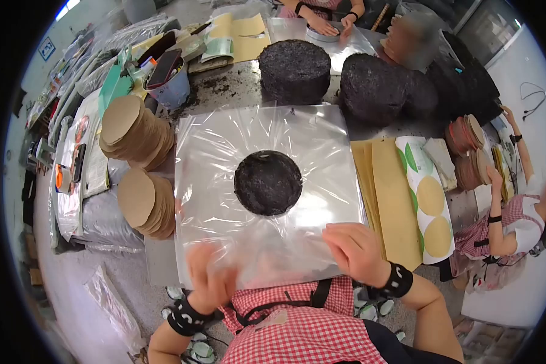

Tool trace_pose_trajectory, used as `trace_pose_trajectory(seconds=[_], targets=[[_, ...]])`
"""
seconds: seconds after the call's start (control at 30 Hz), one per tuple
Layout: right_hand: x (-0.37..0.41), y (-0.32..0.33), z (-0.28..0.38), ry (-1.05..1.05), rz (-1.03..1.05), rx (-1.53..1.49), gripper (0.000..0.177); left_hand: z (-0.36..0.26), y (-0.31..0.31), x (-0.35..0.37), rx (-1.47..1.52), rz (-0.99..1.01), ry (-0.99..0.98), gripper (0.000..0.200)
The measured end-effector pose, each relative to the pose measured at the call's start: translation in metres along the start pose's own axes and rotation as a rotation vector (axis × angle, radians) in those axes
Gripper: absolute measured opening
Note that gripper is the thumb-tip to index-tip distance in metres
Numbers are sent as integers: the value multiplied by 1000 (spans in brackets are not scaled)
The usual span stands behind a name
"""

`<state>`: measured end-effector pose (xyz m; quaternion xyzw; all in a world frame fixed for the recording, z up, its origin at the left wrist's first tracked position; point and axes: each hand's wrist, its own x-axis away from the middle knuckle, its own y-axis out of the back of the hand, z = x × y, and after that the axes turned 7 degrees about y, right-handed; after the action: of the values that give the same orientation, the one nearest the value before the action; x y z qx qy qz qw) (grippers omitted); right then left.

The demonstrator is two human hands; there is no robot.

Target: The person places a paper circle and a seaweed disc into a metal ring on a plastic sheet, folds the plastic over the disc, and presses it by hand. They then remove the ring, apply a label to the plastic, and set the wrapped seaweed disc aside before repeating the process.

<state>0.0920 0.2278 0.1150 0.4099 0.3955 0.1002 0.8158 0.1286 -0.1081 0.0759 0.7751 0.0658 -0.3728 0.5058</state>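
Observation:
A round black disc (268, 183) lies in the middle of a stack of clear, shiny plastic sheets (206, 151). Wrinkles spread through the film around the disc. At the near left part of the sheets is my left hand (211, 273), its fingers smeared by motion. My right hand (353, 249) is at the near right edge of the film, fingers bent and pressed together; what lies between the fingertips is too small to make out. The near part of the film between both hands looks blurred.
Behind the sheets stand tall black round stacks (295, 70). Brown cardboard discs (141, 197) are piled at the left, below a blue bucket (170, 88) of tools. Yellow paper (397, 200) lies at the right. Co-workers are at the far side (324, 24) and at the right (506, 224).

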Motion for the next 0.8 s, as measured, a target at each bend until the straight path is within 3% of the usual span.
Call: trace_pose_trajectory(seconds=[0.03,0.07,0.1,0.17,0.2,0.27,0.3,0.33,0.4,0.43,0.53,0.6,0.63,0.7,0.77,0.8], targets=[[-1,2,12,59,45,-92,26,10,-15,71,439,267,-76,16],[2,0,27,122,80,-179,25,-17,3,15,634,271,-343,14],[5,-4,37,188,109,-263,24,-17,-5,9,511,484,-573,21],[21,-30,34,208,154,-171,36,27,-61,74,539,749,67,49],[24,-40,31,216,180,-126,42,55,-84,79,881,676,408,64],[12,-41,33,94,224,105,55,69,-94,26,707,360,451,79],[10,-40,38,25,256,216,62,57,-92,-18,200,159,129,78],[14,-49,26,1,233,316,72,46,-106,-34,215,255,58,87],[50,-66,2,-292,437,285,65,24,-136,-56,171,425,-31,98],[60,-65,-10,-443,533,264,62,17,-144,-57,146,484,32,99],[31,13,-1,-400,334,117,48,11,-151,-63,176,414,177,94],[-9,52,20,-175,161,-64,39,5,-150,-57,181,402,240,88],[-22,57,26,-56,63,-142,34,5,-155,-57,218,307,264,76],[-6,-15,37,180,100,-642,35,5,-161,-56,256,312,362,58],[41,-94,23,126,299,-440,54,1,-164,-56,262,273,418,48],[37,-101,6,10,288,-345,66,2,-166,-58,259,250,448,43]])
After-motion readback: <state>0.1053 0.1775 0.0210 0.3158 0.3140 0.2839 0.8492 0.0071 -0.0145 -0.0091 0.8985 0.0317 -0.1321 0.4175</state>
